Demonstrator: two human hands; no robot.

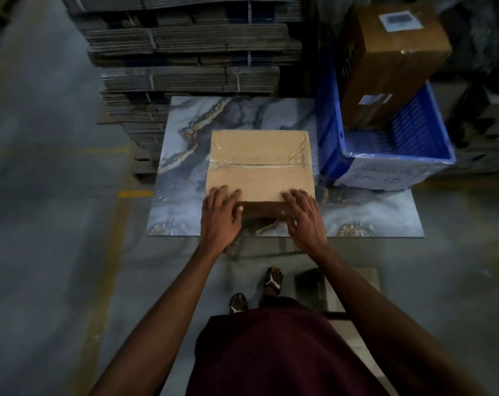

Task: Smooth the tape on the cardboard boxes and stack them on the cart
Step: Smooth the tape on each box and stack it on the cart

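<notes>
Box (259,164) sitting flat on the marbled table (371,212), right in the middle and straight ahead. Clear tape (259,164) running side to side across the top, along the seam, a bit wrinkled at both ends.

Left hand (220,214) lying on the near left corner of the box, fingers (222,194) spread and mostly straight, pressing down on the top, thumb down by the front face. Right hand (302,215) doing the same on the near right corner, fingers (297,195) spread flat. Not gripping anything, just pressing.

Tape line lying farther away than both sets of fingertips, across the way the fingers point. Both hands about the same way off from it, one by each end. So probably a slide forward over the top, then a rub out to the wrinkled ends.

Blue crate (385,155) just beside the box on the right, with a bigger carton (391,61) leaning in it. Flat cardboard piles (191,61) behind the table. No cart easy to pick out here.
</notes>
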